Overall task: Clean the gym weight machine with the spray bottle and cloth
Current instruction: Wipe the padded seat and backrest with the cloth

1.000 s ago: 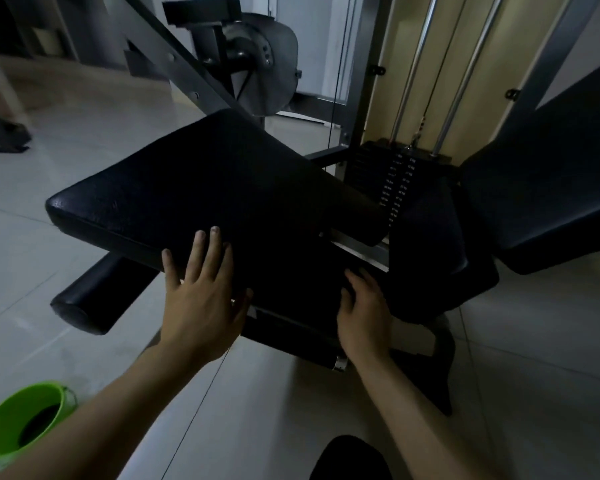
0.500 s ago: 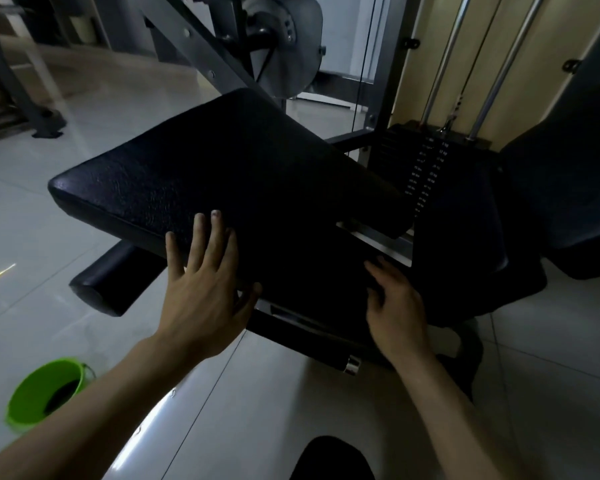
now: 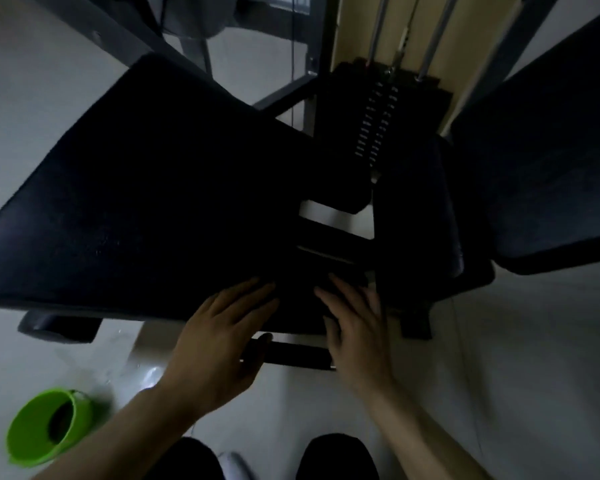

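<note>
Currently L hand [image 3: 219, 341] + R hand [image 3: 357, 334] lie splayed flat, holding nothing, on pad [image 3: 146, 202] edge at 6 o'clock; bottle + cloth not in view, so risk = bare palms smear pad, or slip onto bar [image 3: 291, 355] below.

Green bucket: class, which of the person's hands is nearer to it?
Left. The left hand is up and right of the bucket; the right hand is farther right, beyond the left hand.

Pad [image 3: 146, 188] ahead of left grip [image 3: 215, 348]: black, fine pebbled grain. Weight stack [image 3: 378, 126] beyond right grip [image 3: 357, 337]: black, 2 columns of white marks. Bucket [image 3: 32, 431] left of left grip: bright green, dark interior. Floor [image 3: 534, 341]: pale grey. Guide rods [image 3: 433, 39]: silver.
</note>
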Available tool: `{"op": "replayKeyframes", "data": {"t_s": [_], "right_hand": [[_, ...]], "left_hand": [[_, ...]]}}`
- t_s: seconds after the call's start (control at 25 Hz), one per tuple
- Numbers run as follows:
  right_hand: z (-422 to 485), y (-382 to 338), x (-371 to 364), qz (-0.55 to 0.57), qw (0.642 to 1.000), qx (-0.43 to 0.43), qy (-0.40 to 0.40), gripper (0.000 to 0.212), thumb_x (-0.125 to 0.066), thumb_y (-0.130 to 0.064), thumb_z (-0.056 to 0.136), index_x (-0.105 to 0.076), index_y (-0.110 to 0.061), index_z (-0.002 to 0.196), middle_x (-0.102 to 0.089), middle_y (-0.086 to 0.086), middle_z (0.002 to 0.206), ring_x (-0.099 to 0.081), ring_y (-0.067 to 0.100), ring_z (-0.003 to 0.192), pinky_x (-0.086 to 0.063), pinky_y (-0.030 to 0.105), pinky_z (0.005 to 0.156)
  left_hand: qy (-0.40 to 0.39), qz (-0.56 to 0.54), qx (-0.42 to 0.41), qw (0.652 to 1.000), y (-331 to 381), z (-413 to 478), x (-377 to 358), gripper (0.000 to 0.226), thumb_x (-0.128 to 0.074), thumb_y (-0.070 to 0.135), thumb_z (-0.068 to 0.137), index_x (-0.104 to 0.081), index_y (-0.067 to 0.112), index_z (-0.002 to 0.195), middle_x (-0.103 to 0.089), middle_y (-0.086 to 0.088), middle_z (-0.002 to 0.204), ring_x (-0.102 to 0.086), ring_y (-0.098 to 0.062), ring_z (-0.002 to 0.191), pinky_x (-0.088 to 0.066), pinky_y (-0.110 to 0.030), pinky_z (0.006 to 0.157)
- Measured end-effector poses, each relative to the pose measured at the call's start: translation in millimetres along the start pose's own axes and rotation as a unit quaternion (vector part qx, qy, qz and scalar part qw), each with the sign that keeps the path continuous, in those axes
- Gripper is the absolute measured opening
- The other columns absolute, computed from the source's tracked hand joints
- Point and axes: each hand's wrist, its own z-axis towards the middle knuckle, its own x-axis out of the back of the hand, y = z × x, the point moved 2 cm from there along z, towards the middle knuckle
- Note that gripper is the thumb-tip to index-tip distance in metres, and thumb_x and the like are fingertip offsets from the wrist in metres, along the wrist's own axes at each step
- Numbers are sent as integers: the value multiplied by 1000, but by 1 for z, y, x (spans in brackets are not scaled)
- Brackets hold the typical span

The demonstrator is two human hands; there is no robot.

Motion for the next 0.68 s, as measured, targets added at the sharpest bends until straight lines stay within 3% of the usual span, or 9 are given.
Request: {"op": "replayKeyframes", "data": {"t_s": [0.08,0.16,0.2,0.24,0.32,0.36,0.48,0.56,0.68], "right_hand": [[12,7,8,-54,992,-110,-13,54,-72,-8,86,-67,-30,135,-60,-5,142,-55,28,119,-47,41,99],[24,-3,9,-22,971,-237,-10,52,-69,-3,86,-69,-28,132,-63,-2,138,-58,32,118,-50,41,97],[30,-15,9,0,961,-278,2,51,-67,-1,85,-70,-27,130,-64,-1,137,-59,32,120,-51,40,97],[33,-31,7,21,954,-298,9,51,-67,0,84,-70,-26,127,-64,0,136,-59,32,122,-53,41,97],[37,-73,2,63,959,-275,8,49,-69,-1,83,-70,-25,126,-63,0,137,-58,29,125,-54,40,97],[34,-98,0,80,968,-238,-12,49,-71,-3,84,-69,-25,128,-61,0,139,-56,27,126,-53,36,98],[24,-137,1,98,988,-84,-87,51,-75,-6,81,-67,-24,129,-58,-2,140,-55,26,125,-52,32,96],[31,-110,2,74,993,-41,-85,53,-76,-1,75,-71,-23,123,-61,0,135,-58,27,118,-54,35,94],[56,-42,6,57,973,-217,-57,48,-68,2,82,-74,-23,122,-64,4,134,-59,29,122,-54,39,98]], "left_hand": [[7,-102,64,993,4,-15,20,28,-63,36,92,-75,30,117,-71,18,115,-65,-2,104,-58,-35,79],[-107,-176,244,948,0,-25,41,28,-58,60,90,-76,39,95,-73,21,86,-65,3,75,-57,-32,68],[-175,-232,350,890,-2,-31,46,44,-54,71,86,-76,35,94,-74,14,82,-68,-2,74,-59,-36,71],[-219,-318,464,798,-5,-36,51,54,-56,73,86,-76,26,105,-76,7,87,-71,-9,79,-61,-41,77],[-165,-492,638,569,-13,-35,63,62,-69,47,92,-54,11,141,-73,-4,114,-74,-24,95,-60,-46,86],[-96,-535,674,500,-18,-31,71,66,-70,33,95,-42,9,150,-68,-9,125,-73,-29,101,-59,-48,88],[71,-523,727,438,-38,-11,92,53,-66,15,98,-44,6,146,-60,-10,125,-69,-32,106,-56,-43,83],[106,-505,745,422,-48,4,98,39,-64,15,99,-53,10,137,-62,-6,109,-68,-30,105,-56,-36,74],[106,-473,781,395,-56,13,96,26,-63,19,101,-59,15,127,-64,-6,100,-70,-28,100,-57,-32,58]]}}
